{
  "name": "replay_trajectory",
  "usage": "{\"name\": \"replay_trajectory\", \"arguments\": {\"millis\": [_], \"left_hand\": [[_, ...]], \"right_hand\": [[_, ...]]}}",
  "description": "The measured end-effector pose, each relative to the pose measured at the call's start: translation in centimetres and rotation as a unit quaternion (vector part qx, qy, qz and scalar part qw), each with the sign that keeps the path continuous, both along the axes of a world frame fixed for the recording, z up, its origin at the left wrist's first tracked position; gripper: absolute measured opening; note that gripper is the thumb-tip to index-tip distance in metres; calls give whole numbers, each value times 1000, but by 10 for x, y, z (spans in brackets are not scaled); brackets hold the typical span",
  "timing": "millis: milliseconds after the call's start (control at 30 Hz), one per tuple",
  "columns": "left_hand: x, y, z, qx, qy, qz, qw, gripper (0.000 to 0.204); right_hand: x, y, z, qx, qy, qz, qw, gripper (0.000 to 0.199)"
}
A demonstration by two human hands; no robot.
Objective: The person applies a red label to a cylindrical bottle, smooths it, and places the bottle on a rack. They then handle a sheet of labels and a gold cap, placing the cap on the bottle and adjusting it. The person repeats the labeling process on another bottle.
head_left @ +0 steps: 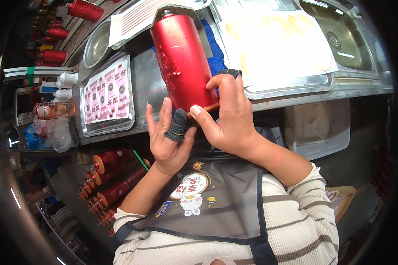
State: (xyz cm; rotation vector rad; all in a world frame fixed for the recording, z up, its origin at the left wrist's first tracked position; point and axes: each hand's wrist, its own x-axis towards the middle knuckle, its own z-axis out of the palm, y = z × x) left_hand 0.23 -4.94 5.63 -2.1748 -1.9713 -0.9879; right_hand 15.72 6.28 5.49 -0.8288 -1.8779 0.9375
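Clasping the red bottle (181, 62) near its base, just right of the sticker tray (107, 95), right hand (230, 119) grips firmly, left hand (168, 137) open beside; likely smooth, stiff, slippery metal.

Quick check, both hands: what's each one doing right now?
Left hand: open, fingers spread, palm at the base of the red cylinder.
Right hand: closed around the red cylinder's lower end.

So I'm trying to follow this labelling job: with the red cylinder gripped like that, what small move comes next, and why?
Probably bring the left hand up onto the red cylinder. Only the right hand grips its lower end, while the left hovers open just beside it, dark finger cot raised. The tray of pink labels lies off to its left.
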Motion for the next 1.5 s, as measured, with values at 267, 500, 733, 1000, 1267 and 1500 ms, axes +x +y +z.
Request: {"name": "replay_trajectory", "arguments": {"millis": [267,500,733,1000,1267,1500], "left_hand": [[-1,8,12,0,47,-19,999,46],[-4,9,8,6,51,-16,999,44],[-2,11,13,2,61,-20,998,45],[-3,15,18,-2,76,-40,996,36],[-2,14,18,5,60,-38,997,40],[-4,15,17,9,59,-51,997,41]], "right_hand": [[6,2,-2,-127,66,51,988,37],[4,0,7,-166,54,31,984,35],[9,5,-6,-157,95,57,981,30],[6,0,-3,-140,66,21,988,41],[12,3,0,-80,44,23,996,31],[16,3,1,-118,73,25,990,24]]}}
